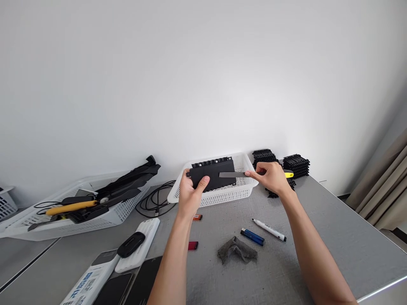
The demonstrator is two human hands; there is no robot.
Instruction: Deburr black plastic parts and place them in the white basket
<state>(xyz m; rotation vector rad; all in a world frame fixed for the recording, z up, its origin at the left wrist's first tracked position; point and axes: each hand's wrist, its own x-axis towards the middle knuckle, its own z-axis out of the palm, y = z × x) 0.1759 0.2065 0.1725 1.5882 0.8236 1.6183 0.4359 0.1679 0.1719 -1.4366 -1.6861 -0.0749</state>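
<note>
Grey worktop (345,231): left hand (191,188) grips black panel (210,170), right hand (271,177) clasps flat file (232,174).
Stacked black parts (296,166) near its far-right corner; white box (99,271) bears unreadable blue lettering (83,284).

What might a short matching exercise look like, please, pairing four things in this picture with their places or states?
1. Flat black notched panel
2. Long grey metal tool
3. Dark grey fabric scrap
4. Thin black cable

A. Crumpled on the grey table
B. Coiled between two white perforated baskets
C. In the right hand
D. In the left hand

Pairs: 1-D, 2-C, 3-A, 4-B.
</note>
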